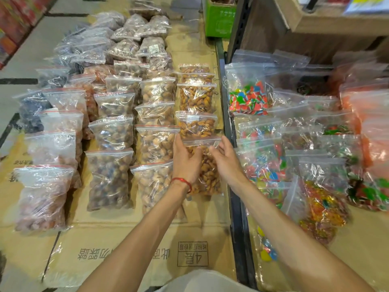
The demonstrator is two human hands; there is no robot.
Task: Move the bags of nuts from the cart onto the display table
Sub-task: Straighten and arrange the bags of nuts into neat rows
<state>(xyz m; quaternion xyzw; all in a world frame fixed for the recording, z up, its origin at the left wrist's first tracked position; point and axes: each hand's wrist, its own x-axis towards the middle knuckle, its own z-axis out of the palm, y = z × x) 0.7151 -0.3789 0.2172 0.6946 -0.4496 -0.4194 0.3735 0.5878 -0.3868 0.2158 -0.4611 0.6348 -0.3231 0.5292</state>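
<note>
**Where the nearest bag of nuts lies**

As the person leans over the display table [126,239], both hands meet at one bag of nuts [208,173]. This clear zip bag of orange-brown kernels lies flat on the table's cardboard cover. It sits at the near end of the rightmost column, just beside the black frame of the cart [236,207].

The left hand [186,159] is released. Its fingers are straight and lie along the bag's left edge, and the thumb rests across the front of the plastic. A red cord bracelet [182,182] circles that wrist. The right hand [226,159] is also released, its fingers loosely bent and their tips touching the bag's upper right corner near the zip strip. Neither hand is wrapped round the bag.

Further bags of the same kernels [196,98] continue the column away from the person, each overlapping the next. To the left run more columns of paler and darker nuts [109,178], and the far-left bags hold reddish pieces [42,199].

Inside the cart, clear bags of bright candy [250,98] lie over one another. A green box [220,20] stands beyond the table's far end.
</note>
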